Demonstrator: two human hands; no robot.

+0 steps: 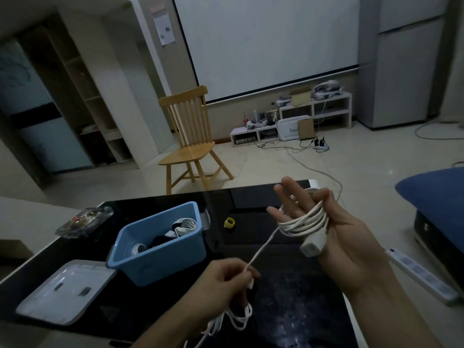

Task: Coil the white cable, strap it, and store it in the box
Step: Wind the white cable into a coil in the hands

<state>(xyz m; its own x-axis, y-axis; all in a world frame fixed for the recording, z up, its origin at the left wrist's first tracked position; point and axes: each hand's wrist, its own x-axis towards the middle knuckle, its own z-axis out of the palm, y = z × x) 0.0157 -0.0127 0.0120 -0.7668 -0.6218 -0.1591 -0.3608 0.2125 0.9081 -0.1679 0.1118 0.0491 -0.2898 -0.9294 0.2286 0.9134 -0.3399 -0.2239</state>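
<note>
Cable (pixel 261 249) runs taut, down-left from loops wound on the straight-fingered right hand (pixel 326 229) to the left hand (pixel 226 277) pinching it; box (pixel 160 254) lies left.

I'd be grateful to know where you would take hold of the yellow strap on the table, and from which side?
Pinch the yellow strap from above across its top rim: it looks like a small ring standing clear on the black table, right of the blue box. Its finer shape is too small to tell.
</note>
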